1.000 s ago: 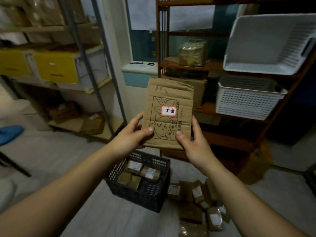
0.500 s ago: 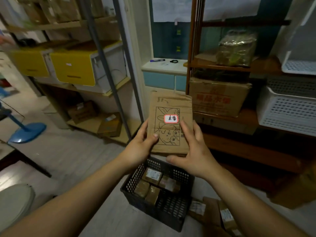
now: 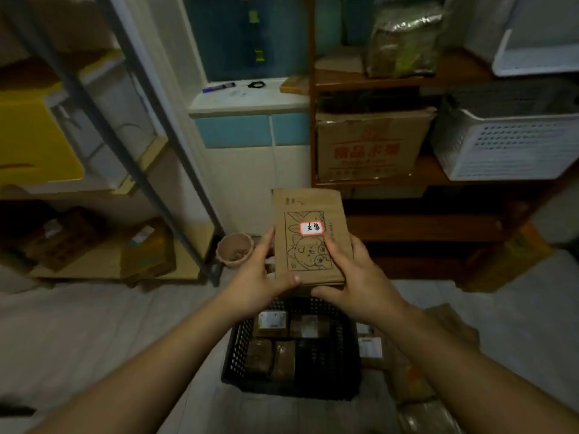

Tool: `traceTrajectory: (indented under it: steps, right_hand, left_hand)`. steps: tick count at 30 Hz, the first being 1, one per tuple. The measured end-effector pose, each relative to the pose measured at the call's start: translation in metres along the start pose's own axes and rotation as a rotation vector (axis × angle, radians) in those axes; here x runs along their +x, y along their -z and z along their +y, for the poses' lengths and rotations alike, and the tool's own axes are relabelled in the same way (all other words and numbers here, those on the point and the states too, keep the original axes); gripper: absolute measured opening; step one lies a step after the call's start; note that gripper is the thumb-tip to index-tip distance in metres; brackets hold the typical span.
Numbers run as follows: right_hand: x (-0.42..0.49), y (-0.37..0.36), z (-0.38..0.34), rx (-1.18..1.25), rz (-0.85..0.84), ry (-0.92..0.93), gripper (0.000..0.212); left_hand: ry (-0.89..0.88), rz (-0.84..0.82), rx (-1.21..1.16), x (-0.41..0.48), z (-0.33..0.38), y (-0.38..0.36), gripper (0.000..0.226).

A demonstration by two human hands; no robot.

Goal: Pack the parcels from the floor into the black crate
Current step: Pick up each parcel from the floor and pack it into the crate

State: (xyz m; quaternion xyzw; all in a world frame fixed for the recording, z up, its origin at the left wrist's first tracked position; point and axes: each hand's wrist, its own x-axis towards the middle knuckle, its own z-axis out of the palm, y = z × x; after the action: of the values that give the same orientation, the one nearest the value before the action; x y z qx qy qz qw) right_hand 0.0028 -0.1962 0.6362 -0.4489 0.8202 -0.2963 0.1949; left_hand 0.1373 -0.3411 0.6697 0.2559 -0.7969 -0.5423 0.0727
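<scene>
A flat brown paper parcel [image 3: 308,214] with a cartoon drawing and a red-bordered label is held in the air above the black crate [image 3: 239,349]. My left hand [image 3: 260,277] grips its lower left edge, thumb on the front. My right hand [image 3: 357,277] holds its lower right side, fingers lying over the drawing. The crate stands on the floor below my hands with several small brown parcels in its left and back parts. More parcels [image 3: 371,347] lie on the floor to the crate's right, partly hidden by my right arm.
A metal shelf rack [image 3: 138,126] with yellow bins stands at the left. A wooden shelf unit [image 3: 407,180] holds a cardboard box [image 3: 369,145] and white baskets [image 3: 507,142] at the right. A small clay pot [image 3: 235,249] sits on the floor behind the crate.
The parcel and both hands have come down and toward the crate. My right hand's fingers moved onto the parcel's front. The view has tilted down, with the crate now straight below.
</scene>
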Motion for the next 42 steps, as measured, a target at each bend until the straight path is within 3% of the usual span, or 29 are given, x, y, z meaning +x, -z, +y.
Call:
traceTrajectory:
  steps: [6,10,15,21,29,32,36,42]
  right_hand:
    - [0.008,-0.074,0.007,0.069,-0.02,-0.159,0.094]
    - [0.019,-0.127,0.043,0.107,-0.119,-0.237,0.086]
    - [0.041,-0.218,0.136,0.1,-0.252,-0.272,0.09]
    - [0.068,-0.353,0.28,0.069,-0.343,-0.323,0.09]
    - [0.102,-0.482,0.413,-0.072,-0.538,-0.259,0.065]
    - [0.116,-0.507,0.43,-0.157,-0.593,-0.243,0.07]
    - [0.124,-0.531,0.44,-0.276,-0.651,-0.276,0.094]
    - [0.119,-0.548,0.438,-0.313,-0.731,-0.343,0.092]
  left_hand:
    - [0.003,-0.274,-0.02,0.023,-0.079,0.019,0.088]
    - [0.118,-0.322,-0.032,0.039,-0.146,0.003,0.079]
    - [0.253,-0.287,0.012,0.07,-0.274,-0.056,0.076]
    - [0.238,-0.389,0.171,0.122,-0.443,-0.141,0.065]
    - [0.297,-0.504,0.329,0.174,-0.603,-0.216,0.039]
    - [0.26,-0.555,0.422,0.187,-0.636,-0.226,0.038]
    - [0.202,-0.56,0.52,0.195,-0.667,-0.233,0.053]
    - [0.194,-0.651,0.7,0.197,-0.69,-0.244,0.047]
